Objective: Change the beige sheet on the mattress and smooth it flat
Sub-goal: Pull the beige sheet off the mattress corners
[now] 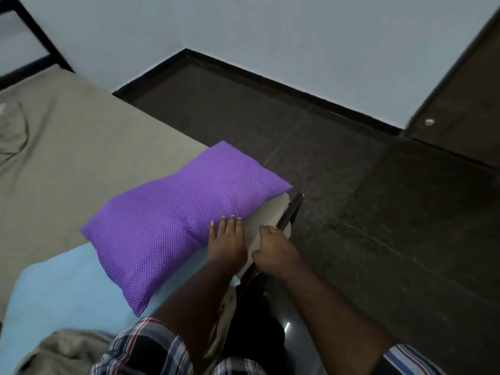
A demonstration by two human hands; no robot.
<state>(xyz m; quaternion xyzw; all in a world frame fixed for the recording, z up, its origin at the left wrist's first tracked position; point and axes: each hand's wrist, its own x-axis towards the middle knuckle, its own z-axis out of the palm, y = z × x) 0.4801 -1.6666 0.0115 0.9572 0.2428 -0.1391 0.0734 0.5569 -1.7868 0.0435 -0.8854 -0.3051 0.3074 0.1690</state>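
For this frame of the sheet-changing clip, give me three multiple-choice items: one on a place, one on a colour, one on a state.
1. Where does the pillow lie?
A. on the floor
B. at the mattress corner
C. against the wall

2. What colour is the cloth under the pillow's near end?
A. light blue
B. red
C. black

3. What is the right hand doing?
A. hanging free
B. gripping the beige sheet edge
C. lifting the pillow

Answers: 1 B, it rests at the bed's corner, by the dark floor; 2 A, pale blue shows there; 3 B, its fingers curl on the fabric while the left hand lies flat beside it.
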